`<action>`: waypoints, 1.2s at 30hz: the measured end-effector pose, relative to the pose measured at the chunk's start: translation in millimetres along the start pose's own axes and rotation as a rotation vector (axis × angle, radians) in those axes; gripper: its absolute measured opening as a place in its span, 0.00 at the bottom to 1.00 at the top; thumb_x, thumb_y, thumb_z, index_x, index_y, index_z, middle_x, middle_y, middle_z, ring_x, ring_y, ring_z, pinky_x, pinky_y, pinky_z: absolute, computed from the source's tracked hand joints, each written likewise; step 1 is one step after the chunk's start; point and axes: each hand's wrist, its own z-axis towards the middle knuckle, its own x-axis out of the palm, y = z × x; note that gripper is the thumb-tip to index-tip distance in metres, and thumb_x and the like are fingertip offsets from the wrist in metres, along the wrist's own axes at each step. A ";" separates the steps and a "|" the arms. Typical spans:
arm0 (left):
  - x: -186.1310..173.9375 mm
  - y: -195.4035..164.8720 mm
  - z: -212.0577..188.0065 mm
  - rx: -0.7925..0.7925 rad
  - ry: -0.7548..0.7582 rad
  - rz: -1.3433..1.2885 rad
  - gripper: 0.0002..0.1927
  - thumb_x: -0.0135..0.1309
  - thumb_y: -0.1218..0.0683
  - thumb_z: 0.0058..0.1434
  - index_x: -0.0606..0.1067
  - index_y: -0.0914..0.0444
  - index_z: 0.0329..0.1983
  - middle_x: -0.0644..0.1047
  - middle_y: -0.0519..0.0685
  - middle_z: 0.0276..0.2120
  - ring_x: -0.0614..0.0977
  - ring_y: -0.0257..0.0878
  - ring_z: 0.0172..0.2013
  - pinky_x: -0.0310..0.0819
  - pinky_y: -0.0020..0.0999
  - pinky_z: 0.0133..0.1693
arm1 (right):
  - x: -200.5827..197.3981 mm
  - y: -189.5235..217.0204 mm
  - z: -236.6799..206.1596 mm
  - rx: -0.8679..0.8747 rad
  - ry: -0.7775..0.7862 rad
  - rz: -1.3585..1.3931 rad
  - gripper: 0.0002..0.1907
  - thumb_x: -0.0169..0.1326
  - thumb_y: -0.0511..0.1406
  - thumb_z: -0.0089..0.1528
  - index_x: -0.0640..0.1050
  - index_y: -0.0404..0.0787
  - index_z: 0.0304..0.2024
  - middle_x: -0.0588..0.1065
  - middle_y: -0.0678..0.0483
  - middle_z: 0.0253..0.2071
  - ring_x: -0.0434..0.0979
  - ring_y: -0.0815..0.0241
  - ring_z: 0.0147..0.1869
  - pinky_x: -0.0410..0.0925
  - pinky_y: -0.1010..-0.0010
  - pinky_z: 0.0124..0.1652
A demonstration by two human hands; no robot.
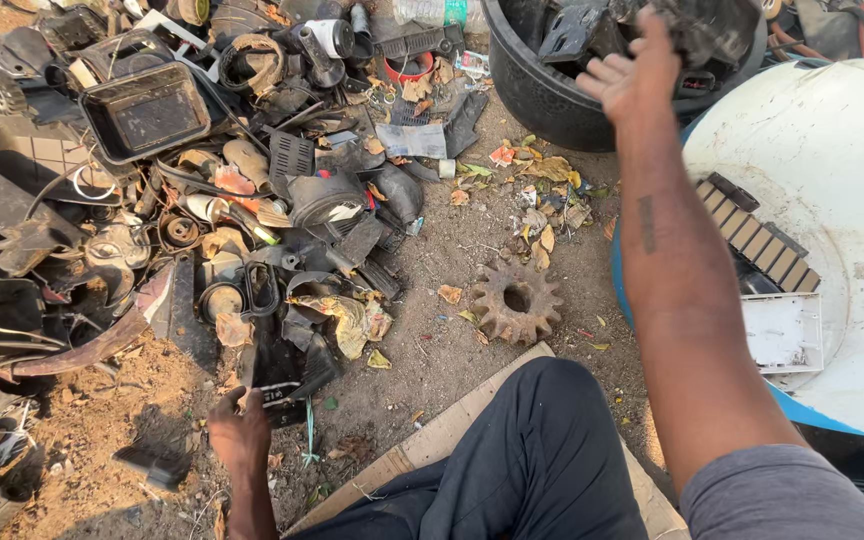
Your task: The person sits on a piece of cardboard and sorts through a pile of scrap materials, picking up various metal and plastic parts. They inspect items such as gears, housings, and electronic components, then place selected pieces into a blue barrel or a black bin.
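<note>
Black plastic scrap (697,30), head view: held at the rim of a black tub (532,90), right hand (632,75) raised over it, fingers spread loosely, grip on the piece uncertain. Left hand (239,432) low on the dirt ground (432,270), fingers curled onto a flat black part (277,385) at the edge of the scrap heap (152,200). Rusty gear (515,300) lies apart, near the person's knee; white drum lid (832,200) sits rightward.

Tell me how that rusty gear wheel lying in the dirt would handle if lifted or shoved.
The gear wheel looks like thick, rusted solid metal, so it is probably heavy for its size and stiff. Its rough, toothed rim should grip well rather than slip. Lying flat on the sandy ground, it would likely drag, not roll.
</note>
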 end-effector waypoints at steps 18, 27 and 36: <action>9.4 -22.3 -7.1 -0.018 0.144 0.217 0.21 0.62 0.47 0.57 0.81 0.68 0.44 0.82 0.63 0.43 0.85 0.56 0.44 0.80 0.47 0.47 | -19.5 -177.6 -378.6 -0.094 1.520 -1.744 0.26 0.59 0.44 0.62 0.76 0.49 0.62 0.78 0.46 0.48 0.80 0.43 0.49 0.72 0.51 0.47; -18.0 -17.6 -52.6 0.318 0.323 -0.215 0.18 0.63 0.53 0.54 0.82 0.62 0.47 0.84 0.58 0.33 0.86 0.48 0.33 0.80 0.41 0.41 | 35.6 -343.8 -463.5 0.421 0.746 -1.101 0.25 0.65 0.43 0.62 0.76 0.33 0.54 0.81 0.49 0.45 0.79 0.57 0.48 0.72 0.66 0.46; -80.2 -21.5 -52.8 0.033 0.229 -0.114 0.19 0.56 0.45 0.64 0.79 0.60 0.52 0.84 0.59 0.37 0.85 0.51 0.36 0.80 0.44 0.39 | -0.5 -269.4 -405.9 -0.250 0.908 -1.460 0.13 0.63 0.38 0.61 0.79 0.38 0.44 0.77 0.49 0.44 0.79 0.57 0.44 0.73 0.63 0.43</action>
